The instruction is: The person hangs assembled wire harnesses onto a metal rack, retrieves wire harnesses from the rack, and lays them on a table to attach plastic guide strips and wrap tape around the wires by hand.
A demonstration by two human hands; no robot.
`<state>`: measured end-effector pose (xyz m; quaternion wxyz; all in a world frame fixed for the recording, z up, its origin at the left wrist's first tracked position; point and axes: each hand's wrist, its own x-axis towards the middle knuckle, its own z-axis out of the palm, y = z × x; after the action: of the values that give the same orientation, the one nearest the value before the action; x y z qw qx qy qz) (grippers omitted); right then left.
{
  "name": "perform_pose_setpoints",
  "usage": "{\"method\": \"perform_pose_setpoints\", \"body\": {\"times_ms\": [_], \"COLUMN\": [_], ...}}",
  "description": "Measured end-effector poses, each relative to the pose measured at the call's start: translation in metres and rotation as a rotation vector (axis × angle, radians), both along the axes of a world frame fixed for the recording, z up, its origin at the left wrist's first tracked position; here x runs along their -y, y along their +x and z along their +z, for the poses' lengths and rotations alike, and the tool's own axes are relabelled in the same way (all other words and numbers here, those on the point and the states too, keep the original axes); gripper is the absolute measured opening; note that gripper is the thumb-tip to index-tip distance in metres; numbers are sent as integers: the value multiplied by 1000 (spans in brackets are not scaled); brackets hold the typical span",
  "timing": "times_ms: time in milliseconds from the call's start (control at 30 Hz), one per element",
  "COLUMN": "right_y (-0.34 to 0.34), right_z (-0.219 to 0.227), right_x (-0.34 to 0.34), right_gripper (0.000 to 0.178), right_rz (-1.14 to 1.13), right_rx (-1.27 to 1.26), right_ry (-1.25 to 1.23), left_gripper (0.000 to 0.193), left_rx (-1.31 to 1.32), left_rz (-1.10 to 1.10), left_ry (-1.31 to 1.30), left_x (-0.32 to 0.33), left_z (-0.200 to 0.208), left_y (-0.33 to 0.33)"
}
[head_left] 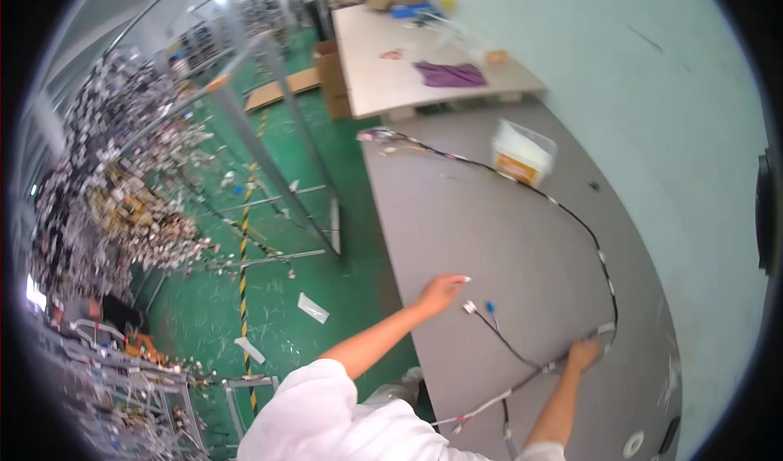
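Observation:
A long dark wire harness (601,257) with pale tape bands curves across the grey table, from its far left corner round the right side to the near edge. My right hand (583,352) is closed round it at the bend on the right, beside a grey wrapped section. Further left, my left hand (440,292) hovers above the table with its fingers pinched on a small white piece (466,279), too small to name. Just beyond those fingertips, a white connector (469,307) and a blue connector (491,307) end a branch of the harness.
A white plastic tub (524,152) with an orange label stands at the back, next to the harness. Past it, a pale table (383,69) carries a purple cloth (450,74). A roll of white tape (633,444) lies near right. Metal frames and hanging harnesses fill the left.

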<state>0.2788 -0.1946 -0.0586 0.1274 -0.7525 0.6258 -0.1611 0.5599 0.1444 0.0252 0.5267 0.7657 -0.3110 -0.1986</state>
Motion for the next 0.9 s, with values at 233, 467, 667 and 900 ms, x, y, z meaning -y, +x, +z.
{"method": "perform_pose_setpoints", "body": {"times_ms": [233,467,667,900], "right_y": [-21,-40,-48,17], "right_z": [136,313,332,327], "right_x": [-145,-266,-264,-306], "right_gripper": [40,24,25,23], "right_rz": [485,1281,1375,1412], "right_rx": [956,792,999,1269], "right_ry": [10,-41,3,221], "left_gripper": [85,85,19,17], "left_rx": [603,823,504,213], "left_rz": [-10,-182,-226,558], "left_ry": [66,-245,89,-148], "left_x": [57,115,-3,-306], "left_z": [90,167,142,247], "left_y": [47,-6,-62,-125]}}
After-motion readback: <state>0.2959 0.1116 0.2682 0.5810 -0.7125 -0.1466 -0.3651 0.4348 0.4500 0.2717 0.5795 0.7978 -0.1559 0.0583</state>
